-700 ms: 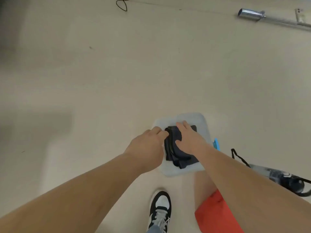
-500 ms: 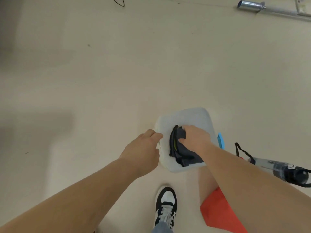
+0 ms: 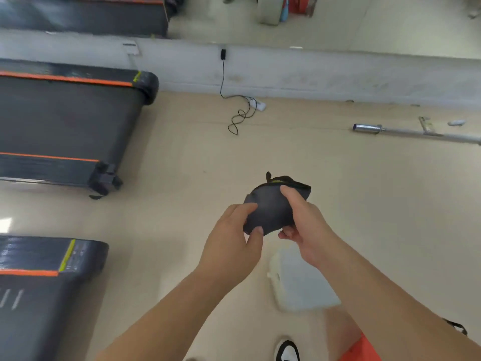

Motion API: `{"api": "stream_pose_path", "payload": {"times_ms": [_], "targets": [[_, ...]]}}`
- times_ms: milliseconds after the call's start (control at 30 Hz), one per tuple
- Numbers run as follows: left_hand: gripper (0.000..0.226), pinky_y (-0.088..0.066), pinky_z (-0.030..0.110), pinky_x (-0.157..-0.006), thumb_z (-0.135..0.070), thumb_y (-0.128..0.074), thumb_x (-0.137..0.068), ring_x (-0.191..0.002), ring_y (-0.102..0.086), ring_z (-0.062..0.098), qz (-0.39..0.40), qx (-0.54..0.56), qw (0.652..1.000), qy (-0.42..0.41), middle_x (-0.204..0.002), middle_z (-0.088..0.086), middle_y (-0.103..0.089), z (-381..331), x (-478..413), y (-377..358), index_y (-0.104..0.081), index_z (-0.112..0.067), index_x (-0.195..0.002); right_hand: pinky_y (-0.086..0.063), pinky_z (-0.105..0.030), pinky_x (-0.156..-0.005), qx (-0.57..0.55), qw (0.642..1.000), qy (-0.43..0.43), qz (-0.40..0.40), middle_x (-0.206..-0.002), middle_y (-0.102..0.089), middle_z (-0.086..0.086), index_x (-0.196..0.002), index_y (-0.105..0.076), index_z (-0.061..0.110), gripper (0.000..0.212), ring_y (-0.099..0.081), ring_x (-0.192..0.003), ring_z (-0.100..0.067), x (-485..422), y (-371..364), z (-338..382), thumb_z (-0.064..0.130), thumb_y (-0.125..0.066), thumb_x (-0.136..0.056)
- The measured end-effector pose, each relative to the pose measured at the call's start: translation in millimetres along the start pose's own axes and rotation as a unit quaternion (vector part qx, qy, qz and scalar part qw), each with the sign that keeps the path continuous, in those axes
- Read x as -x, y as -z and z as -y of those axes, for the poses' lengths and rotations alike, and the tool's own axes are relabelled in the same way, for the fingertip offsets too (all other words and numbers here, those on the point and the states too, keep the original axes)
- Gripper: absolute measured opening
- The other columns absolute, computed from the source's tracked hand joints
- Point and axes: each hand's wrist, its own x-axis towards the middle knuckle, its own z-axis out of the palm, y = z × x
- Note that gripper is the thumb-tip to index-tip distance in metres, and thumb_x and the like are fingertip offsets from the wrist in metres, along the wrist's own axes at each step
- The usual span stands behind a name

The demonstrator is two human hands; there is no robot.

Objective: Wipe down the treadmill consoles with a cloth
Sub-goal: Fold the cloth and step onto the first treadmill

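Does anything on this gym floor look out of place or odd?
A steel barbell lies loose on the open floor at the right, and a black cable hangs from a wall plug into a loose tangle on the floor beside a white power strip. Both could trip someone. Nothing looks spilled or broken.

— The cloth?
— Dark matt fabric, soft and creased.
— And the far-right bar?
— Polished metal, glossy. The treadmill belts on the left look matt and rubbery; the near box is frosted, translucent plastic.
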Motion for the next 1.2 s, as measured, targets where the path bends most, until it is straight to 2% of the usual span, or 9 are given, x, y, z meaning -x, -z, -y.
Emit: {"api": "stream_pose_path", "payload": {"times_ms": [200,333,467,567,733,867,933,1033,1200], "targets": [[0.034,-0.042,0.014,-0.081,-0.041,-0.061,-0.095,-0.103,-0.058,0.006,-0.159,0.013,0.987,0.035,-0.113,-0.017,-0.066,-93.3,83.3,135.2,-0.066,-0.028,-0.126,-0.048,-0.040,-0.076,0.013,0.985,0.045,0.165,-0.100,-0.077,-0.003,-0.110,-0.076,0.023,0.054,-0.059,-0.074,-0.028,170.6,-71.6,92.5,0.069,-0.058,-0.088],[0.052,-0.048,0.027,-0.083,-0.065,-0.051,-0.086,-0.107,-0.058,0.009,-0.260,0.054,0.960,0.086,-0.112,-0.020,-0.065,-122.6,162.8,171.9,-0.063,-0.034,-0.126,-0.058,-0.054,-0.097,0.047,0.961,0.057,0.266,-0.113,-0.078,-0.010,-0.122,-0.072,0.019,0.066,-0.072,-0.109,-0.036,252.2,-110.6,106.2,0.070,-0.054,-0.085],[0.051,-0.048,0.017,-0.090,-0.043,-0.079,-0.085,-0.113,-0.060,-0.004,-0.402,0.164,0.892,0.130,-0.121,-0.026,-0.061,-144.6,250.1,197.1,-0.052,-0.042,-0.127,-0.057,-0.040,-0.081,0.123,0.910,0.063,0.390,-0.115,-0.076,-0.017,-0.118,-0.073,0.016,0.042,-0.074,-0.100,-0.032,336.1,-149.9,102.6,0.043,-0.048,-0.098],[0.061,-0.055,0.030,-0.092,-0.031,-0.089,-0.075,-0.111,-0.063,0.001,-0.513,0.190,0.824,0.150,-0.120,-0.021,-0.058,-145.3,315.6,217.3,-0.051,-0.037,-0.121,-0.052,-0.040,-0.082,0.186,0.852,0.071,0.485,-0.111,-0.076,-0.018,-0.111,-0.076,0.012,0.038,-0.069,-0.089,-0.023,400.2,-184.9,81.0,0.038,-0.051,-0.097],[0.058,-0.059,0.038,-0.091,-0.038,-0.088,-0.066,-0.115,-0.063,0.016,-0.637,0.133,0.735,0.187,-0.117,-0.017,-0.051,-133.5,448.9,239.9,-0.055,-0.054,-0.111,-0.056,-0.053,-0.100,0.294,0.749,0.065,0.590,-0.114,-0.078,-0.012,-0.117,-0.075,0.013,0.036,-0.074,-0.100,-0.029,512.4,-228.8,3.7,0.039,-0.060,-0.097],[0.037,-0.056,0.036,-0.091,-0.051,-0.078,-0.063,-0.108,-0.061,0.011,-0.701,0.148,0.643,0.269,-0.110,-0.015,-0.047,-119.3,567.7,234.1,-0.066,-0.039,-0.096,-0.064,-0.048,-0.073,0.407,0.637,0.095,0.648,-0.097,-0.079,-0.014,-0.105,-0.077,0.017,0.025,-0.076,-0.084,-0.037,595.5,-243.5,-71.5,0.037,-0.064,-0.097],[0.030,-0.059,0.034,-0.076,-0.048,-0.080,-0.065,-0.093,-0.067,0.014,-0.726,0.195,0.591,0.291,-0.104,-0.015,-0.052,-113.0,638.8,225.7,-0.070,-0.034,-0.089,-0.060,-0.041,-0.062,0.450,0.577,0.104,0.674,-0.080,-0.075,-0.016,-0.092,-0.076,0.015,0.024,-0.068,-0.064,-0.036,647.3,-251.0,-120.1,0.034,-0.063,-0.097],[0.016,-0.048,0.031,-0.051,-0.025,-0.083,-0.083,-0.059,-0.064,0.019,-0.744,0.236,0.548,0.302,-0.081,-0.017,-0.061,-104.4,735.9,212.2,-0.067,-0.022,-0.084,-0.062,-0.041,-0.068,0.476,0.533,0.097,0.692,-0.084,-0.077,-0.014,-0.082,-0.077,0.016,0.023,-0.069,-0.069,-0.032,723.0,-257.9,-198.3,0.032,-0.065,-0.093],[0.009,-0.049,0.013,-0.077,-0.029,-0.074,-0.094,-0.093,-0.067,0.002,-0.767,0.231,0.507,0.319,-0.108,0.000,-0.061,-73.5,892.2,197.8,-0.070,-0.037,-0.092,-0.055,-0.021,-0.061,0.478,0.513,0.055,0.711,-0.097,-0.079,-0.013,-0.093,-0.077,0.014,0.020,-0.075,-0.084,-0.025,845.8,-270.4,-325.1,0.026,-0.061,-0.094]]}}
